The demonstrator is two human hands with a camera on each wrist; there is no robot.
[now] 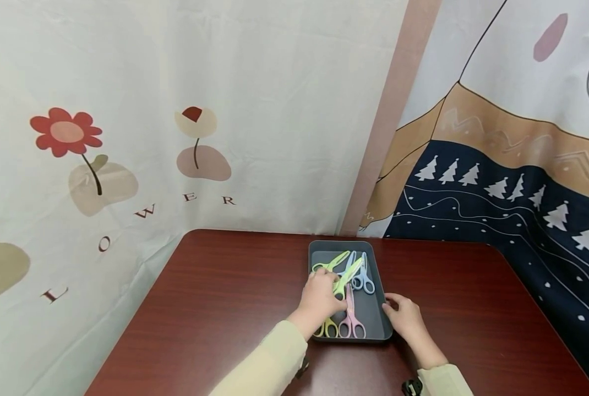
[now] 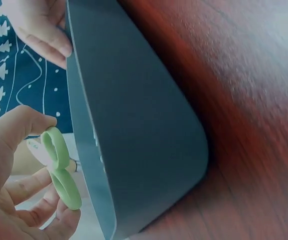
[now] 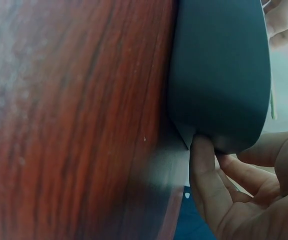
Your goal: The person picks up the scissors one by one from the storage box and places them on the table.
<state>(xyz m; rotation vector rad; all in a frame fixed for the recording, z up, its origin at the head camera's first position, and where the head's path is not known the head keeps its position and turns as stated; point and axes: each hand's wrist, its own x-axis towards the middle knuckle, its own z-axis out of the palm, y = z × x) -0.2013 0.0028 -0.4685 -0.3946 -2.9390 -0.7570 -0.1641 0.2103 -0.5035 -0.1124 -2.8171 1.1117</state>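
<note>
My left hand [image 1: 319, 297] holds a pair of light green scissors [image 1: 351, 274] over a dark grey tray [image 1: 375, 318]. In the left wrist view, thumb and fingers pinch the green handle loops [image 2: 67, 189]. At the tray's near right side, my right hand [image 1: 407, 320] grips its edge, with fingers low against the outer wall [image 3: 219, 75]. Inside the tray lie another pair of green scissors [image 1: 331, 265], blue scissors [image 1: 363, 269], a second blue pair partly covered, pink scissors [image 1: 351, 308], and yellow scissors [image 1: 330, 321] partly hidden by my left hand.
The tray stands on a dark red-brown wooden table [image 1: 215, 297], right of its middle. Behind the table hangs a pale curtain [image 1: 284, 110] with printed flowers. On the right hangs a dark blue cloth [image 1: 463, 203] with white trees.
</note>
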